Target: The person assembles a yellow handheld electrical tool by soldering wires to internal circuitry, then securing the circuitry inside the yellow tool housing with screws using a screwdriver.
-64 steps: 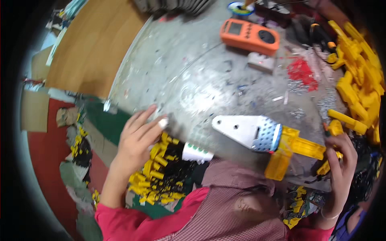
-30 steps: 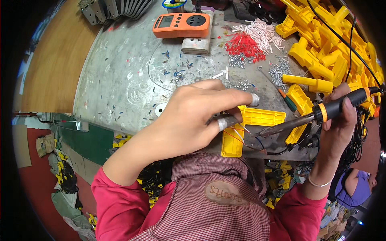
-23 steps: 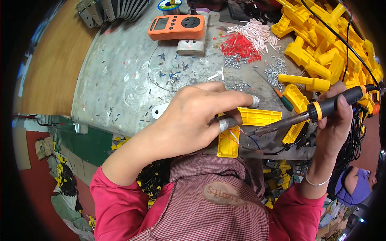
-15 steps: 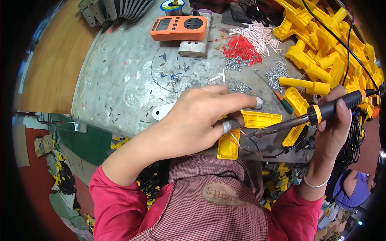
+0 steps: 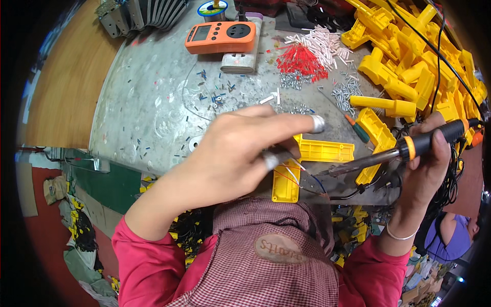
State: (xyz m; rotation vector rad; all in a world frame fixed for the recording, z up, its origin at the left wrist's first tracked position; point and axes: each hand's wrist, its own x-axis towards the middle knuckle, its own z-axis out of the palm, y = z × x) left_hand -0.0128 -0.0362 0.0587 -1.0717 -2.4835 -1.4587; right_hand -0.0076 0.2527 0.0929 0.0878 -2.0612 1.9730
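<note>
Right fingers (image 5: 440, 141) wrapped round black soldering iron (image 5: 409, 147) | left fingers (image 5: 292, 123) bent, hold unclear | ribbed yellow plastic housing (image 5: 327, 151)

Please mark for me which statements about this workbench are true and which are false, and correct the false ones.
1. The right hand holds a soldering iron. True.
2. The screwdriver is in the left hand. False: the screwdriver lies on the grey table, and the left hand is at the open yellow casing.
3. The orange meter is to the left of the heap of red pieces. True.
4. The pile of yellow parts is at the left edge of the picture. False: the pile is on the right side.
</note>
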